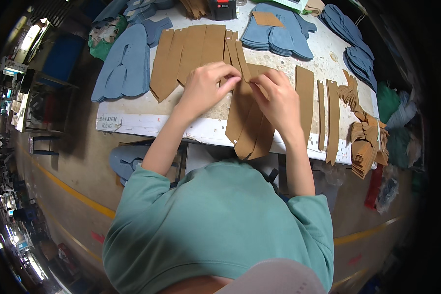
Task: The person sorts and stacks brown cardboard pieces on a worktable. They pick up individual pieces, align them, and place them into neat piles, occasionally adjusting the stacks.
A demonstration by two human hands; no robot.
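My left hand point(210, 85) and my right hand point(279, 95) meet above the middle of the table. Both are closed in a pinch at the lower end of a narrow brown strip point(242, 60), which points away from me. Under them, wide brown pieces with pointed ends point(246, 122) overlap and hang over the front edge. Left of my left hand, a row of similar brown panels point(193, 49) is fanned out. To the right of my right hand lie a brown panel point(304, 98), a thin brown strip point(321, 115) and a notched brown strip point(332, 117).
The white table point(147, 122) carries stacks of blue cut pieces at the left point(125, 63), back point(277, 36) and right point(340, 24). Tied bundles of brown pieces point(367, 147) sit at the right edge. A dark device point(223, 9) stands at the back.
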